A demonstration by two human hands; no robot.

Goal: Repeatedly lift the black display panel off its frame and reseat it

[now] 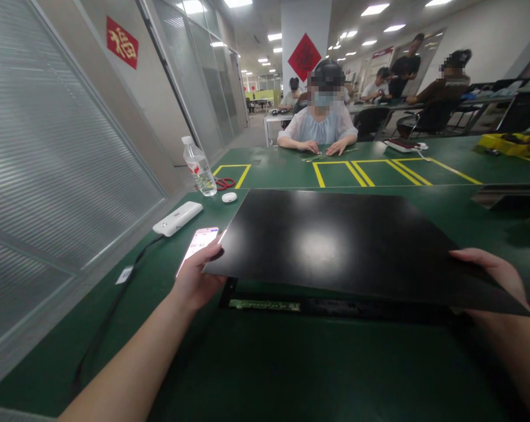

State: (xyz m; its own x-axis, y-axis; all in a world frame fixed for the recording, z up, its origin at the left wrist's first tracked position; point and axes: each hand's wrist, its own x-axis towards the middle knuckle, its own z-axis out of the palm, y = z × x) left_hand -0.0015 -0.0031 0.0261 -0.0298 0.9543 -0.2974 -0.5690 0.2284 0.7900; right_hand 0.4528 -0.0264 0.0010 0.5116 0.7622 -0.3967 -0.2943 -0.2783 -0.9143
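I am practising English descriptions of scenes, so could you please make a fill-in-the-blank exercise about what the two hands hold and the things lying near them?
1. The left hand and the right hand hold a large, flat ____ panel by its near edge.
2. The scissors beside the water bottle have ____ handles.
3. The lit phone lies on the table next to the person's ____ hand.

Missing words: black; red; left.

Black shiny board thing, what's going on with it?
A person holds the big black panel by its near corners, left hand on one, right hand on the other, tilted above a dark frame with a green circuit strip on the green table. A lit phone lies beside the left hand. Another person sits across the table.
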